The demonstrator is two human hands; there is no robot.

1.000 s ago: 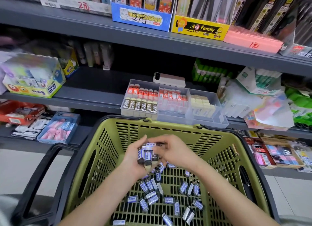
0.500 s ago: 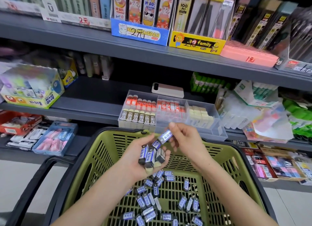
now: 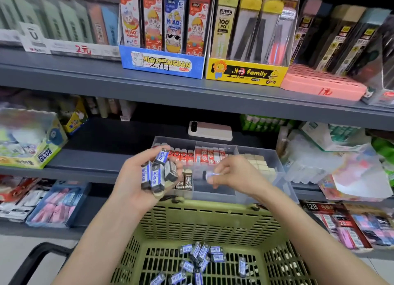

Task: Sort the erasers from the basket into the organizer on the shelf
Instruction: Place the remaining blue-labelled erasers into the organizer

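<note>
We face dark grey metal shelving. The upper shelf (image 3: pixel 85 80) carries a blue display box (image 3: pixel 162 65) and a yellow display box (image 3: pixel 245 73). A phone (image 3: pixel 210 130) lies toward the back edge of the middle shelf (image 3: pixel 102 139). Pale floor (image 3: pixel 15 252) shows at lower left.

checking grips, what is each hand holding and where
The left hand cups several erasers in its palm; the right hand pinches one eraser by one end.

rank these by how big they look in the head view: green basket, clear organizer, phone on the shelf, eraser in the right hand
1. green basket, partly because it is nearest the camera
2. clear organizer
3. phone
4. eraser pinched by the right hand
</note>
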